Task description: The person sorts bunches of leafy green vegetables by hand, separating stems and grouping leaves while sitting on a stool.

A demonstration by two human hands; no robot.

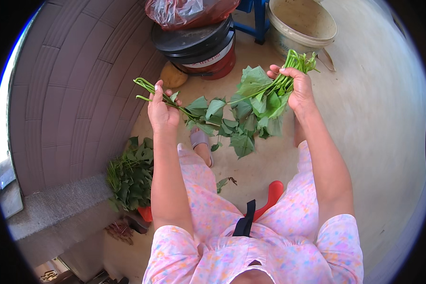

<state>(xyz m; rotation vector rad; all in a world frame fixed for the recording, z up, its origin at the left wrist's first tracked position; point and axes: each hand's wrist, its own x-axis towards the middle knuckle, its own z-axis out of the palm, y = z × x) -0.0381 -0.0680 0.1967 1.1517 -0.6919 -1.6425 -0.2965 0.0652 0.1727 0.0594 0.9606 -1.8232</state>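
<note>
In my right hand [300,87] I grip a thick bunch of leafy green stems [284,83]. Their cut or bent stem ends stick up past my fingers, and the broad leaves hang below. My left hand [163,108] holds a few thinner leafy stems [186,112] between thumb and fingers, ends pointing up and left. Leaves from the two bunches meet and overlap between my hands, so I cannot tell which leaves belong to which. Both hands are raised above the floor, in front of my knees.
A pile of leafy greens [133,177] lies by the tiled wall [67,88] on the left. Ahead stand a lidded red bucket [225,60] with a red plastic bag [191,12] on top, a yellowish round object [173,75] and a pale bucket [298,32]. Loose leaves [221,184] lie on the floor.
</note>
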